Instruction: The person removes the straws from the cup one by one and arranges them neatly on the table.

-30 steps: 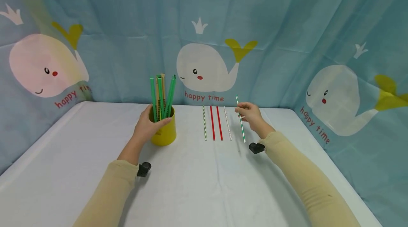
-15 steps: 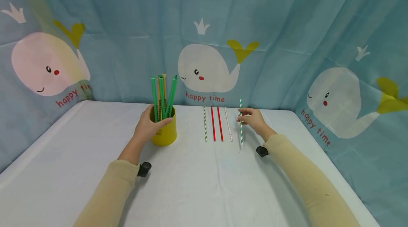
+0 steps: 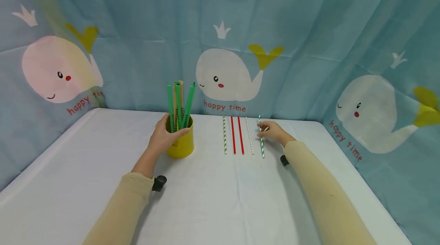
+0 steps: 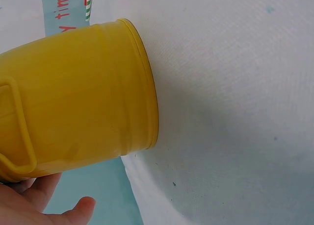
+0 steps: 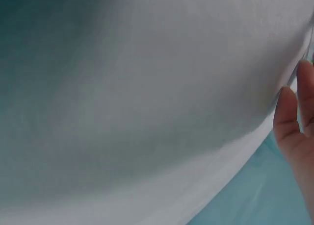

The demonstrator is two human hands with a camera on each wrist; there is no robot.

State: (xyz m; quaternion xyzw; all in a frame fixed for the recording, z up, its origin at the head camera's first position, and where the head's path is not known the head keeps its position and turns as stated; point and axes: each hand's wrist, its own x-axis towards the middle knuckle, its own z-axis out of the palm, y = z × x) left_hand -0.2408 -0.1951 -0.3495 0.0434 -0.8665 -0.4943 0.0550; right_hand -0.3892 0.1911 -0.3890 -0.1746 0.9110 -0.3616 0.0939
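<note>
My left hand (image 3: 165,134) holds the left side of a yellow cup (image 3: 183,145), its thumb along the rim. The cup stands upright, packed with several long green and tan sticks (image 3: 178,103). In the left wrist view the cup's thin handle (image 4: 22,127) shows, with my fingers at its edge. On the right, my right hand (image 3: 272,130) pinches a green-and-white striped straw (image 3: 262,149) down at the tabletop. In the right wrist view only the fingertips (image 5: 285,107) show at the right edge, close over the cloth; the straw is mostly hidden there.
Left of the striped straw lie a white patterned straw (image 3: 249,136), two red straws (image 3: 233,136) (image 3: 241,136) and a light green striped straw (image 3: 225,136), in a row. A white cloth (image 3: 206,199) covers the table. A blue whale-print curtain (image 3: 154,65) hangs behind.
My right hand has lowered the green-and-white straw from above the table to the row's right end, lining it up with the others. My left hand stays at the cup.
</note>
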